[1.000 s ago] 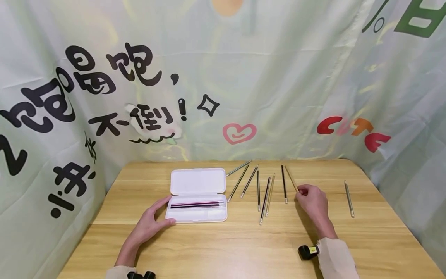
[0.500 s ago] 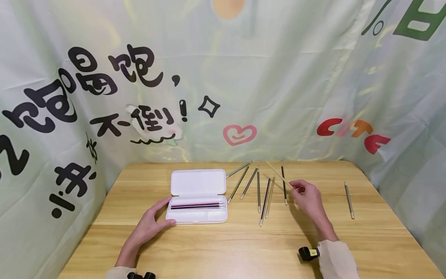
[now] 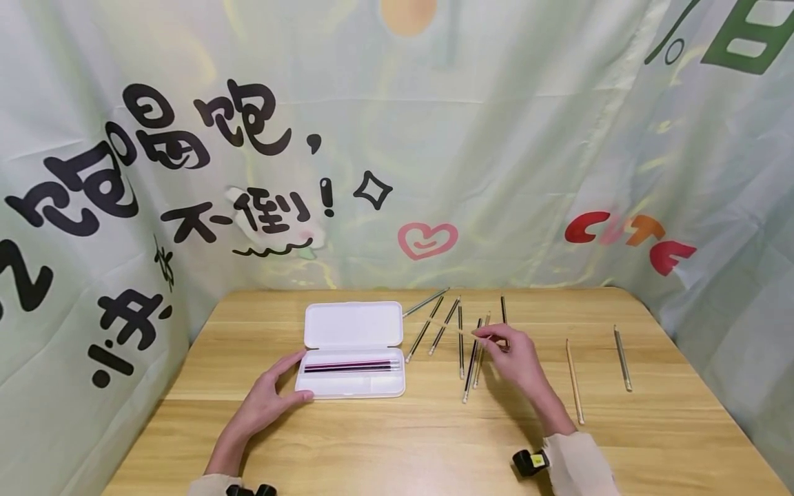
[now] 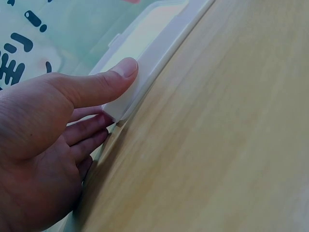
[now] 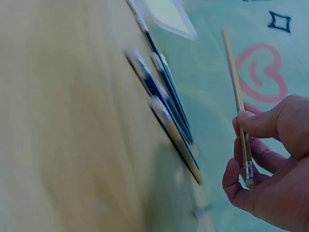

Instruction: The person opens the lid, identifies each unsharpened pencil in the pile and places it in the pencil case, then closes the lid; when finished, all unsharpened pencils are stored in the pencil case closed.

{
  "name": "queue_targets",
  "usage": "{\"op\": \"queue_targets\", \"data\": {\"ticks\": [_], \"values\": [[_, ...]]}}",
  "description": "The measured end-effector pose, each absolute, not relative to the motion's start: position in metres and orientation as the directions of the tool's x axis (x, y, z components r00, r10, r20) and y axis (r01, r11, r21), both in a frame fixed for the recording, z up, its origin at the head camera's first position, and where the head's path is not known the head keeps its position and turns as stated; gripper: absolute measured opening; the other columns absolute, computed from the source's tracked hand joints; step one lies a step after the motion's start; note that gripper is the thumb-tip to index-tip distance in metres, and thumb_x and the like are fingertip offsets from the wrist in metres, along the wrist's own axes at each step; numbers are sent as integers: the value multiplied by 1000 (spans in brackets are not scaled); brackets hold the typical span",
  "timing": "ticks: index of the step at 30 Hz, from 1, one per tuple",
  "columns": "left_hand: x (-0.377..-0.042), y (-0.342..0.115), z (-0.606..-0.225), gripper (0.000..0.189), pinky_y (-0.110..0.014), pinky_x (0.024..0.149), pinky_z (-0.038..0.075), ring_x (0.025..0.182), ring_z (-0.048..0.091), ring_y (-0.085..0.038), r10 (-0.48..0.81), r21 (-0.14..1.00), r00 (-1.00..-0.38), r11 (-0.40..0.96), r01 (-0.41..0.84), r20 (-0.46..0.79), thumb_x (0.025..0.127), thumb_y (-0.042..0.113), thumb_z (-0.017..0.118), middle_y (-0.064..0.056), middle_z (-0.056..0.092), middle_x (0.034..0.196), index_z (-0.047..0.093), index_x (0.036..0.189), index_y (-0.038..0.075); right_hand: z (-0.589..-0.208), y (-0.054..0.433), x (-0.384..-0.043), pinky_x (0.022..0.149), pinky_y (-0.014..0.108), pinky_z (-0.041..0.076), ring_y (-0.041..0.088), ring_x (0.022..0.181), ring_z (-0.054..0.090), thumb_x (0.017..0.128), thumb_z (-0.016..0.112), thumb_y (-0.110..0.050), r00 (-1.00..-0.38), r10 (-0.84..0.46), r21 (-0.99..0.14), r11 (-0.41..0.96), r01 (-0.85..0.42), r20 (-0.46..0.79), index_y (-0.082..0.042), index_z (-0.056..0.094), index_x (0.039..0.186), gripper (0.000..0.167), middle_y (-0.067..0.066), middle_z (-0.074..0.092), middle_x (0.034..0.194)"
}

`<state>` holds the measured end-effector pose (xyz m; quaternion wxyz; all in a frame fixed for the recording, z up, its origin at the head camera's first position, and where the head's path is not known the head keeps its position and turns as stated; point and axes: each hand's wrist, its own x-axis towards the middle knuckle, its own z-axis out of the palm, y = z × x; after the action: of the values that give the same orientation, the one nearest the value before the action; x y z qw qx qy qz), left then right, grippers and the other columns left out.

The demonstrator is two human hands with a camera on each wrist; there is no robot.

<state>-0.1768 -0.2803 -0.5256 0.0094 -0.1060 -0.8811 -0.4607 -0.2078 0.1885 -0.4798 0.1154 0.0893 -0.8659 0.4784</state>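
My left hand [image 3: 267, 396] holds the left end of an open white pencil case [image 3: 353, 386], thumb on its near edge and fingers at its side. In the left wrist view the thumb lies against the corner of the case [image 4: 145, 79]. Several dark and purple-striped pencils [image 3: 350, 366] lie in the case's tray. My right hand [image 3: 515, 358] pinches a natural-wood pencil [image 5: 236, 82] between thumb and fingers, raised above the table. Its eraser end points toward the palm, and its other end reaches left over the loose pencils.
Right of the case lie several loose pencils, among them a black one [image 3: 460, 341] and a grey-green one [image 3: 424, 302]. Further right are a wood-coloured pencil [image 3: 575, 382] and a grey one [image 3: 622, 358]. A printed cloth [image 3: 496, 158] hangs behind the wooden table [image 3: 434, 441].
My right hand has lifted the wood pencil and carried it left, swinging its far end toward the case. A wood-coloured pencil that the right arm covered now shows. The left hand stays put.
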Motion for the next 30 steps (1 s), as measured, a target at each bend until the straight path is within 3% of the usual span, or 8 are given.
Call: {"op": "queue_targets", "data": {"ticks": [10,23,30], "values": [[-178,-281,-528,84,-65,116,26,145,35,-44,183,815,-975,541,208,127,81,30,89,-20,46,155,50,152,8,-492,146,-204,69,24,56,19,84,67,91,73,6,-941,-160,-822,459,-338,298,-1,78,100,12,8,75,98],[-177,-280,-526,83,-65,114,27,145,36,-43,188,815,-974,540,212,129,81,28,89,-20,47,154,50,152,7,-491,87,-207,75,25,58,14,84,65,86,79,3,-924,-180,-805,452,-383,338,-10,79,94,15,-3,74,91],[-177,-282,-526,84,-65,114,26,145,36,-44,196,813,-970,535,229,144,82,26,89,-20,47,154,49,152,7,-496,55,-215,73,25,57,15,82,66,88,77,3,-903,-234,-805,410,-428,361,-7,79,95,12,3,74,93]]}}
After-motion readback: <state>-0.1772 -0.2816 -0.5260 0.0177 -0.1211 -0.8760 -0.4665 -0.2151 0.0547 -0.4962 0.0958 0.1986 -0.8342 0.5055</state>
